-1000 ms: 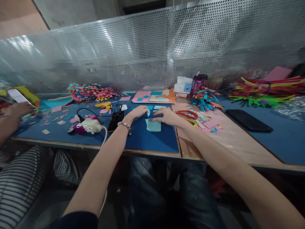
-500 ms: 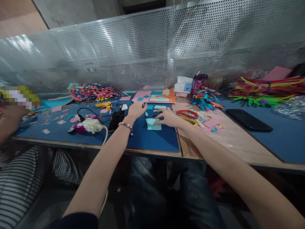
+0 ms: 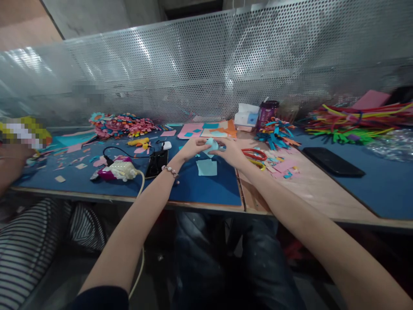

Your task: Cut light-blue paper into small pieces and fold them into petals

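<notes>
Between my two hands a small piece of light blue paper [image 3: 211, 146] is held up over the blue mat [image 3: 206, 191]. My left hand [image 3: 192, 148] pinches its left side, and my right hand [image 3: 229, 151] grips its right side. Below them, flat on the mat, lies a second light blue paper piece [image 3: 207, 168]. Scissors with red handles [image 3: 254, 154] rest just right of my right hand. A black phone [image 3: 157, 163] lies left of my left wrist, with a cable over it.
A power strip [image 3: 119, 170] with a white cord sits on the left. Behind are coloured sheets [image 3: 190, 131], a tissue pack [image 3: 246, 118] and a purple cup [image 3: 268, 114]. Another phone [image 3: 334, 162] lies right, near bundled strips [image 3: 358, 116]. Another person's arm [image 3: 13, 165] is at far left.
My right hand has lifted a light blue paper piece from the mat. My left hand has moved right and now holds it too.
</notes>
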A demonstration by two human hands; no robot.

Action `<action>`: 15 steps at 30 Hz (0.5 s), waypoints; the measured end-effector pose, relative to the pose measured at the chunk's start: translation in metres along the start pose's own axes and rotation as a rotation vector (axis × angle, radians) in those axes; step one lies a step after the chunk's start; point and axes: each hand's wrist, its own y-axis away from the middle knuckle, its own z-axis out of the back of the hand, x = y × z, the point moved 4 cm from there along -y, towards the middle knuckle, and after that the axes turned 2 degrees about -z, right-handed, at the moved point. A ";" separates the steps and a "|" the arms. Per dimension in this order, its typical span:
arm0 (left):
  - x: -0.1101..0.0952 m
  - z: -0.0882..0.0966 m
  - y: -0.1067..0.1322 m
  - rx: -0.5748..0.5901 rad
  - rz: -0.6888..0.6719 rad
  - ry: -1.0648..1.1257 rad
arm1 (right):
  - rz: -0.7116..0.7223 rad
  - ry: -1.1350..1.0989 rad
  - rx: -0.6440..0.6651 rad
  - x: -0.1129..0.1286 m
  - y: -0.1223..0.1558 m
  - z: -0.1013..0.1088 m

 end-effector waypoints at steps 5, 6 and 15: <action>-0.001 0.001 -0.001 -0.040 -0.057 0.016 | -0.087 -0.122 -0.054 -0.009 -0.004 0.003; -0.002 0.001 -0.001 -0.047 -0.058 0.015 | -0.099 -0.145 -0.058 -0.010 -0.005 0.004; -0.008 0.002 0.002 -0.064 0.012 0.148 | -0.145 -0.195 -0.158 -0.004 -0.005 0.013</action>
